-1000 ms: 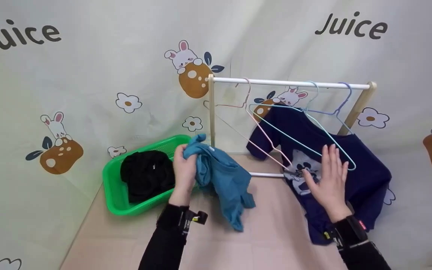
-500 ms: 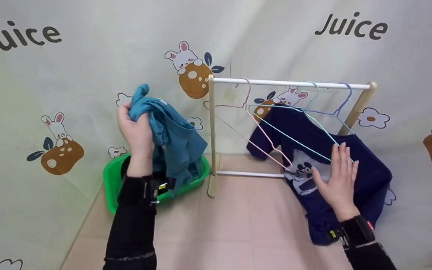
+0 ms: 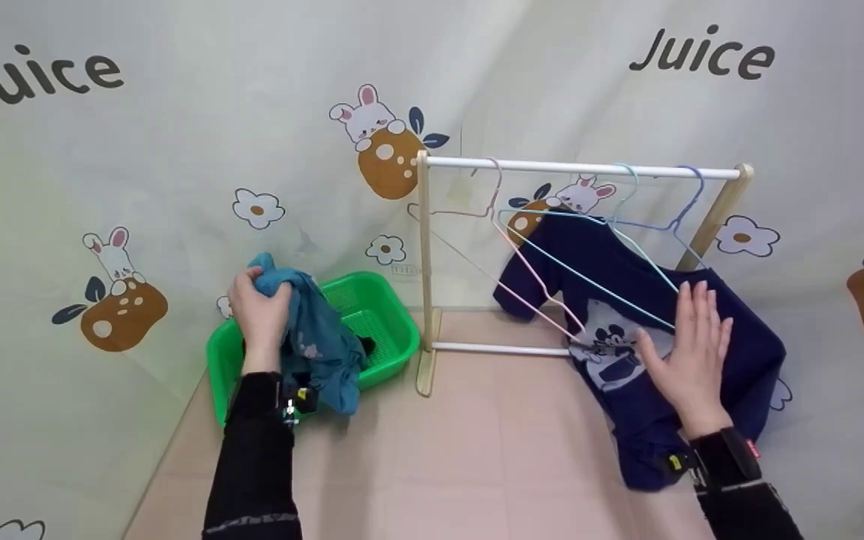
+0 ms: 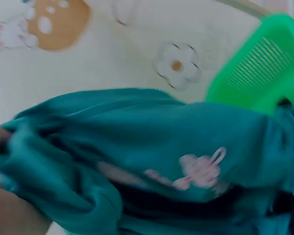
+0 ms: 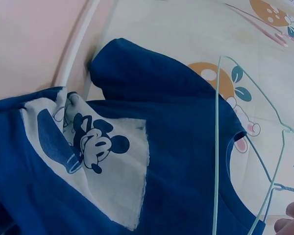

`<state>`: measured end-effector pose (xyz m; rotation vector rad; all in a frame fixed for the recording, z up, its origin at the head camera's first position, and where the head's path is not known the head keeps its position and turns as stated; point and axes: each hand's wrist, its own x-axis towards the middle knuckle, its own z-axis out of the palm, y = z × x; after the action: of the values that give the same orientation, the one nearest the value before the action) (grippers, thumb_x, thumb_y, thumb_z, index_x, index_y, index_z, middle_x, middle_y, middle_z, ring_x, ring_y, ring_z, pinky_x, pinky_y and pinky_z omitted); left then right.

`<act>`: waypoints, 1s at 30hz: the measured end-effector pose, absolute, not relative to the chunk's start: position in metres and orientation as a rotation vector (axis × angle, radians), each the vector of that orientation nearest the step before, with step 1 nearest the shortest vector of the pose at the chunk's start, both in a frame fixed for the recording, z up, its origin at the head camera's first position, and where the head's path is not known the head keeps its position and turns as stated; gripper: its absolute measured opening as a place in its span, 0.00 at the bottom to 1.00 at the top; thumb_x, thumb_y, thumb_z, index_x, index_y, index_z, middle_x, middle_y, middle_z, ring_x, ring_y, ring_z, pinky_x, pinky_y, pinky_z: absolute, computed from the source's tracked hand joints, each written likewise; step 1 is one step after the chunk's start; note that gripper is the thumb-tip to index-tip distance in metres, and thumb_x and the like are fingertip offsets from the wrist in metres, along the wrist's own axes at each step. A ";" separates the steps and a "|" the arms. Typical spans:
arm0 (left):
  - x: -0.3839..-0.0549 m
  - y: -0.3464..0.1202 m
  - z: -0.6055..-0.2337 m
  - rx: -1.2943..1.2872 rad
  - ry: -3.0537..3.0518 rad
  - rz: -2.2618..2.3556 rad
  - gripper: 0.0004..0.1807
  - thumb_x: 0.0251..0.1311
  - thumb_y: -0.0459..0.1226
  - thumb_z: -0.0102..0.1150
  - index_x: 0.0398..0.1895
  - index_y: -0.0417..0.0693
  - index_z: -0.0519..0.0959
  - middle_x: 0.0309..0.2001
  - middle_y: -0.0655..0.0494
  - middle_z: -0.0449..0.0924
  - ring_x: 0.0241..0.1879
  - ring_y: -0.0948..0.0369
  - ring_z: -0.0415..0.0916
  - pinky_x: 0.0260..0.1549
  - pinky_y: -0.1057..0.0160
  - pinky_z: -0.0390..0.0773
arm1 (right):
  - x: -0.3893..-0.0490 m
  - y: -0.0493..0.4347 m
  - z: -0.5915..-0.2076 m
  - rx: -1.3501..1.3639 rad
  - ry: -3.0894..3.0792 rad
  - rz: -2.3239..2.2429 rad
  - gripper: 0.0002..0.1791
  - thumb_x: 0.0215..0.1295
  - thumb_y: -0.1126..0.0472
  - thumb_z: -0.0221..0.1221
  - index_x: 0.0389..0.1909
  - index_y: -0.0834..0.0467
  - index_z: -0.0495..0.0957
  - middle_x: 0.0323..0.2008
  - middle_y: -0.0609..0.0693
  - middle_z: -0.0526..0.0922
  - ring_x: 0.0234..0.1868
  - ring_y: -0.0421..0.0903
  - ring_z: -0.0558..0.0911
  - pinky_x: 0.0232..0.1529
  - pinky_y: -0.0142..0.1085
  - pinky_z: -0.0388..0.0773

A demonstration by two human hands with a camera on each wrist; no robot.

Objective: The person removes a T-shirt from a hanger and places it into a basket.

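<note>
My left hand (image 3: 259,319) pinches a bunched teal shirt (image 3: 319,341) by one end, over the green basket (image 3: 391,341). The shirt drapes into the basket and across its front rim. A small pink print (image 4: 202,170) shows on the cloth in the left wrist view. Raised with straight fingers, my right hand (image 3: 694,360) is at the mint hanger's (image 3: 578,261) lower right corner; whether they touch I cannot tell. Behind it a navy T-shirt (image 3: 736,337) with a cartoon mouse patch (image 5: 115,161) hangs on a blue hanger (image 3: 691,199).
A small wooden rack with a white top rail (image 3: 552,165) stands on the table (image 3: 432,465). A pink hanger (image 3: 493,187) hangs at its left end without clothing. Some black cloth (image 3: 367,345) shows in the basket, mostly covered by the teal shirt. A printed curtain (image 3: 199,112) backs everything.
My left hand has carried the teal shirt leftward from beside the rack, lifted it, then lowered it over the basket. My right hand has shifted slightly right, staying by the mint hanger.
</note>
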<state>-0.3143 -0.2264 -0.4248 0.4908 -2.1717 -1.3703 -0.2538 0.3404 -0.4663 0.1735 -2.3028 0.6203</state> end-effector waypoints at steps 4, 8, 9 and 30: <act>-0.312 -0.233 -0.456 0.469 -2.415 -1.259 0.29 0.66 0.40 0.57 0.65 0.31 0.66 0.62 0.32 0.64 0.64 0.39 0.58 0.62 0.43 0.59 | -0.256 0.344 -0.462 0.169 -2.300 0.607 0.47 0.62 0.51 0.59 0.78 0.58 0.48 0.77 0.62 0.46 0.78 0.56 0.42 0.72 0.57 0.30; -0.307 -0.231 -0.480 0.419 -2.615 -1.169 0.30 0.67 0.41 0.56 0.66 0.29 0.65 0.63 0.27 0.62 0.64 0.34 0.55 0.62 0.39 0.57 | -0.258 0.347 -0.458 0.168 -2.283 0.609 0.47 0.63 0.51 0.59 0.78 0.58 0.48 0.77 0.62 0.46 0.77 0.58 0.43 0.72 0.57 0.30; -0.306 -0.230 -0.485 0.397 -2.661 -1.152 0.31 0.68 0.41 0.56 0.66 0.29 0.64 0.63 0.26 0.61 0.65 0.34 0.55 0.62 0.38 0.57 | -0.259 0.347 -0.457 0.166 -2.279 0.611 0.47 0.63 0.51 0.59 0.78 0.58 0.49 0.77 0.63 0.46 0.77 0.58 0.43 0.72 0.57 0.30; -0.272 -0.204 -0.548 0.158 -2.789 -0.838 0.40 0.63 0.43 0.62 0.72 0.32 0.58 0.68 0.25 0.56 0.67 0.30 0.51 0.60 0.27 0.52 | -0.279 0.359 -0.432 0.094 -2.346 0.636 0.45 0.65 0.50 0.59 0.78 0.60 0.49 0.77 0.63 0.47 0.77 0.58 0.43 0.72 0.56 0.31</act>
<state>-0.2721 -0.2037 -0.5484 0.1578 -2.7893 -0.8383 -0.2792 0.3593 -0.4316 0.0942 -2.3464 0.6363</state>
